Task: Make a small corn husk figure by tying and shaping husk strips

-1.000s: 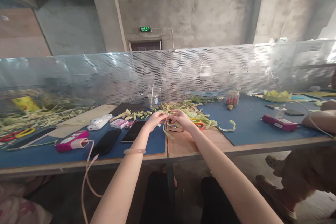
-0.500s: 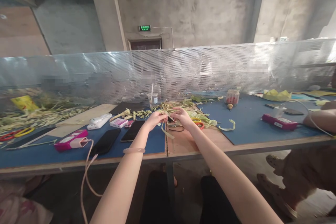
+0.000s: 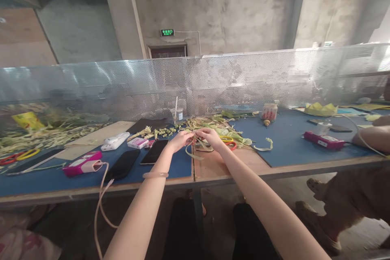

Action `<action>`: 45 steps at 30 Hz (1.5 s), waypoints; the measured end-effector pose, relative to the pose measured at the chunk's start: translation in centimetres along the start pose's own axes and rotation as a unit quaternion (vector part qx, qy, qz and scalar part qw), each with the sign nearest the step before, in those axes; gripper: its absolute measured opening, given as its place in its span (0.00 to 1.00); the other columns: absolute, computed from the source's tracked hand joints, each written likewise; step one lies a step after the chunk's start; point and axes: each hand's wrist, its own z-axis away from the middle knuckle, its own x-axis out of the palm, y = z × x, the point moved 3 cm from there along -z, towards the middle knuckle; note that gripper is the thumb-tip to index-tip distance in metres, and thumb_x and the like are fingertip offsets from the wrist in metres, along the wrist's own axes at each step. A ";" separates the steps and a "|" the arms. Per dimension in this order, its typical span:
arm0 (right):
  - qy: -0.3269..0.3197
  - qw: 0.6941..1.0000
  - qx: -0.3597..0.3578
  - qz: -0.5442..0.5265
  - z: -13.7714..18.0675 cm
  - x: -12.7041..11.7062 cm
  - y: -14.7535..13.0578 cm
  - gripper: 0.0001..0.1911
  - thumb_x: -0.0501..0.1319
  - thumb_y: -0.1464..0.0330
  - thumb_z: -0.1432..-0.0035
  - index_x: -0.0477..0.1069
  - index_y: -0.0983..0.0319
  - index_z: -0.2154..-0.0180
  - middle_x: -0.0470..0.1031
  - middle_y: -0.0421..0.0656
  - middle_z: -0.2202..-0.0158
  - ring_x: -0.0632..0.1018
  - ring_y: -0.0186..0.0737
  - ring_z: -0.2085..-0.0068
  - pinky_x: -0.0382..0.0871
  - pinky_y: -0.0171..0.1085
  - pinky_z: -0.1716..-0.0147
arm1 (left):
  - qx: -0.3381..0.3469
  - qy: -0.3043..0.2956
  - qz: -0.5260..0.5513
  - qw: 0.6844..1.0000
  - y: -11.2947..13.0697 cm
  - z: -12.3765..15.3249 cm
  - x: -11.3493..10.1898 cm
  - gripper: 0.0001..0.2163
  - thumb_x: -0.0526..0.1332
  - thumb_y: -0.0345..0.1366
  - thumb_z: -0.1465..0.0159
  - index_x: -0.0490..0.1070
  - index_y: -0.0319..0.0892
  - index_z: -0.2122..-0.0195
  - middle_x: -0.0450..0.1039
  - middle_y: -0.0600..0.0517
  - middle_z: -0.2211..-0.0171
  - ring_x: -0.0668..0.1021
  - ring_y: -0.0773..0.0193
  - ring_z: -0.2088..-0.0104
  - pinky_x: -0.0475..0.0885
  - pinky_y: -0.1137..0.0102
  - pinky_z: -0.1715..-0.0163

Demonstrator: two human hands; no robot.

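The left hand (image 3: pixel 180 140) has its grip pinching a pale strip (image 3: pixel 195 157), which hangs down, its length curving until the free end points right over the counter (image 3: pixel 221 167). Whether the right hand (image 3: pixel 211 137), fingertips meeting the left's, pinches it too, I cannot tell.

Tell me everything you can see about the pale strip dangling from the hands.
The pale strip is narrow, thin and greenish-tan, and looks like dried leaf or husk. Its upper end runs up to where the left hand and right hand meet, apparently pinched in their fingertips. Below, it hangs in a loose curve, its lower part bending to the right over the table's bare wooden section. Whether it touches the wood is unclear.
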 end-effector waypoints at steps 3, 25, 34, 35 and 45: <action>-0.016 0.999 0.009 -0.044 -0.1 0.0 0.3 0.15 0.64 0.58 0.55 0.75 0.64 0.71 0.72 0.39 0.77 0.68 0.31 0.75 0.60 0.31 0.74 | 0.005 -0.019 -0.007 1.000 0.2 0.2 0.3 0.07 0.64 0.35 0.46 0.72 0.37 0.69 0.74 0.50 0.72 0.74 0.66 0.70 0.69 0.68 0.64; -0.023 0.993 0.059 -0.100 -0.2 0.2 0.9 0.15 0.63 0.57 0.54 0.74 0.62 0.69 0.74 0.40 0.72 0.70 0.31 0.73 0.63 0.31 0.73 | 0.013 -0.037 0.003 0.999 -0.4 -0.3 -0.1 0.11 0.64 0.40 0.44 0.69 0.38 0.67 0.71 0.52 0.73 0.74 0.67 0.72 0.69 0.67 0.65; -0.090 0.991 0.027 -0.095 0.0 0.9 0.9 0.17 0.64 0.56 0.55 0.72 0.63 0.70 0.70 0.37 0.79 0.71 0.33 0.74 0.64 0.33 0.71 | 0.026 -0.009 -0.027 0.999 -0.1 -0.1 0.3 0.12 0.59 0.44 0.40 0.65 0.38 0.69 0.74 0.49 0.75 0.77 0.64 0.72 0.71 0.67 0.67; -0.089 0.991 0.032 -0.094 -0.1 0.8 1.1 0.17 0.64 0.56 0.54 0.72 0.63 0.69 0.70 0.37 0.79 0.71 0.33 0.74 0.64 0.33 0.72 | 0.028 -0.009 -0.029 0.999 -0.1 -0.1 0.2 0.12 0.59 0.44 0.40 0.65 0.38 0.69 0.74 0.49 0.75 0.77 0.63 0.72 0.71 0.67 0.67; -0.059 0.995 0.056 -0.061 -0.4 0.5 1.8 0.20 0.62 0.53 0.53 0.72 0.64 0.68 0.72 0.38 0.77 0.67 0.30 0.77 0.56 0.30 0.79 | 0.063 0.006 -0.092 0.994 -0.2 -0.7 -0.8 0.15 0.61 0.46 0.43 0.70 0.38 0.65 0.76 0.49 0.73 0.77 0.62 0.70 0.71 0.67 0.67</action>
